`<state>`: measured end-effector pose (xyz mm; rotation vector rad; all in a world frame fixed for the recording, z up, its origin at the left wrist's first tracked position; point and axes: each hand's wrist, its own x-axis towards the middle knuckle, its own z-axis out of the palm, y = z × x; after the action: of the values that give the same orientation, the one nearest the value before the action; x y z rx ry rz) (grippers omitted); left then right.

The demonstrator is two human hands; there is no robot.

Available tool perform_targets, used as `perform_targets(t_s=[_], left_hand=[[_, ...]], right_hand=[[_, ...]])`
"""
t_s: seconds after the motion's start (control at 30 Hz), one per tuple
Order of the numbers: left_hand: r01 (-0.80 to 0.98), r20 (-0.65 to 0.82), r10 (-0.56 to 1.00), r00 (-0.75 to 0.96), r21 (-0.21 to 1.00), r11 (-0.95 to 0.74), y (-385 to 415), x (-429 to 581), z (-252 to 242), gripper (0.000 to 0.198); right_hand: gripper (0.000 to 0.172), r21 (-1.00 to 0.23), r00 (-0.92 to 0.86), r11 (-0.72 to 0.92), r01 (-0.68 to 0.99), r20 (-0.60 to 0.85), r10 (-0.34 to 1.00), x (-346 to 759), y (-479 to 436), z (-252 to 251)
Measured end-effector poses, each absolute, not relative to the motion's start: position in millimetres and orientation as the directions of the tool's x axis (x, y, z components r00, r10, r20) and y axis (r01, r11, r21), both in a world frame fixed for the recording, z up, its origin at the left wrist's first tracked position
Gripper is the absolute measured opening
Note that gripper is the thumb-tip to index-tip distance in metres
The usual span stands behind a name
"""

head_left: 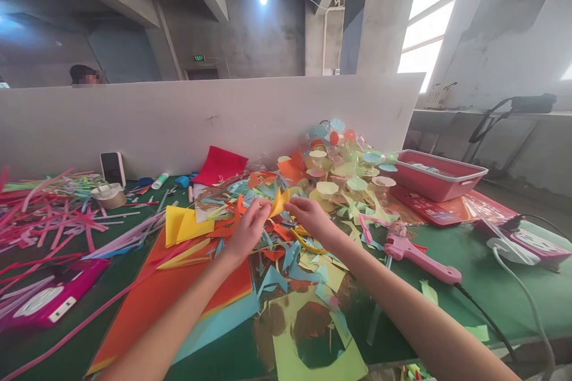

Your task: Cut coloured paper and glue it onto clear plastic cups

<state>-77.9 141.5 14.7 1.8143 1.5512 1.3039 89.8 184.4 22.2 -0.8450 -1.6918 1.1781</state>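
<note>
In the head view, a small piece of folded yellow paper (279, 201) is pinched between both hands above a heap of scraps. My left hand (251, 227) grips its left side, fingers closed. On its right side, the fingertips of my right hand (313, 221) are closed on it too. Beneath lie blue, orange and green paper offcuts (272, 281). Left of my left hand, a larger yellow folded sheet (190, 226) rests on a stack of orange paper (147, 292). Below the hands lies a green sheet with a round cut-out (286, 339).
A pink glue gun (422, 259) lies on the right, its cord trailing off the front edge. Beyond it are a red basket (438, 181) and a power strip (536, 241). Pink pipe cleaners (49, 214), a phone (112, 169) and paper-topped cups (348, 172) surround the heap. A white board (156, 119) stands behind.
</note>
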Motion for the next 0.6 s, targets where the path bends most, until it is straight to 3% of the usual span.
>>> perform_targets(t_s=[0.2,0.43,0.6], left_hand=[[0.360,0.347,0.938,0.003,0.874,-0.325,142.9,-77.6,11.8,0.032],[0.474,0.391,0.921,0.011,0.808,-0.349,144.7,-80.3,7.2,0.022],[0.462,0.362,0.932,0.004,0.826,-0.323,146.1,-80.5,6.0,0.025]], right_hand=[[0.037,-0.960,-0.383,0.280,0.020,0.251,0.889,88.6,181.3,24.0],[0.028,-0.967,-0.345,0.254,0.020,0.232,0.910,85.6,187.9,14.6],[0.034,-0.956,-0.322,0.292,-0.013,0.280,0.904,85.1,189.2,13.5]])
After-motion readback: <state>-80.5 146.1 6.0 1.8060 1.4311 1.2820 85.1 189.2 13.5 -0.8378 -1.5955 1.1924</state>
